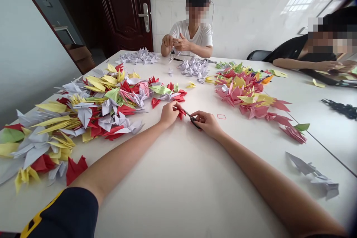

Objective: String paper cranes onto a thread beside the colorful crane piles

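My left hand (170, 113) is closed on a small red folded paper piece (181, 113) above the middle of the white table. My right hand (208, 123) grips a pair of scissors (195, 122) by its black handles. The scissors' blades point left and reach the red paper; whether they are cutting into it I cannot tell. Just beyond my left hand lies the edge of a large heap of folded paper pieces (111, 119) in white, yellow, red and green. A small red outline (221, 116) lies on the table right of my right hand.
Pink, yellow and green folded pieces (245, 93) spread at the right. White paper pieces (315, 174) lie near right. Two white piles (193, 67) stand at the back, before a seated person in a white shirt (192, 33). Another person (306, 52) sits far right, near a black tangle (339, 108).
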`<action>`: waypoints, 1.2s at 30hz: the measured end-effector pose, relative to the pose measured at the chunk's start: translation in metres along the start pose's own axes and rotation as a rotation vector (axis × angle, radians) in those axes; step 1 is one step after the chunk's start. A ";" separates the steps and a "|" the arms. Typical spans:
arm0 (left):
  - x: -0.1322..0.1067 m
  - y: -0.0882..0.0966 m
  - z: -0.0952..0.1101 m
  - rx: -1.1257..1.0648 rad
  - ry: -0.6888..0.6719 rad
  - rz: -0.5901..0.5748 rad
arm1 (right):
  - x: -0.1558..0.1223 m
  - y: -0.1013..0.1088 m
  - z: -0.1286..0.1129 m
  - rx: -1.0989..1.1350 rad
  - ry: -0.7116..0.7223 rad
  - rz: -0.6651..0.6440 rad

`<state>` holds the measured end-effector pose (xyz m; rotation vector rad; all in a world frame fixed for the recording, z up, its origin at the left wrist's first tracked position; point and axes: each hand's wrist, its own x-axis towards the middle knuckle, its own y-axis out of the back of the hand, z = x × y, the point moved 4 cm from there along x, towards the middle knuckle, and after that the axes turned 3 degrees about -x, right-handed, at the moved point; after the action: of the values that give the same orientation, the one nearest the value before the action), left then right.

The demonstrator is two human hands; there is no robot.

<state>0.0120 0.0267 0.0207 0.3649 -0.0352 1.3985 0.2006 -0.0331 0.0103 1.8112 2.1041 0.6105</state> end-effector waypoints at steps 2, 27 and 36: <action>0.000 0.000 0.000 0.016 -0.008 0.002 | 0.000 0.000 0.000 -0.006 -0.002 0.002; 0.001 -0.002 -0.001 0.053 -0.035 0.012 | -0.001 0.001 0.000 -0.007 0.002 0.016; 0.005 -0.004 -0.009 0.063 -0.062 0.012 | -0.003 0.002 -0.003 -0.020 -0.009 0.018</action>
<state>0.0148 0.0333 0.0129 0.4613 -0.0445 1.4022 0.2016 -0.0359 0.0137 1.8202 2.0711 0.6251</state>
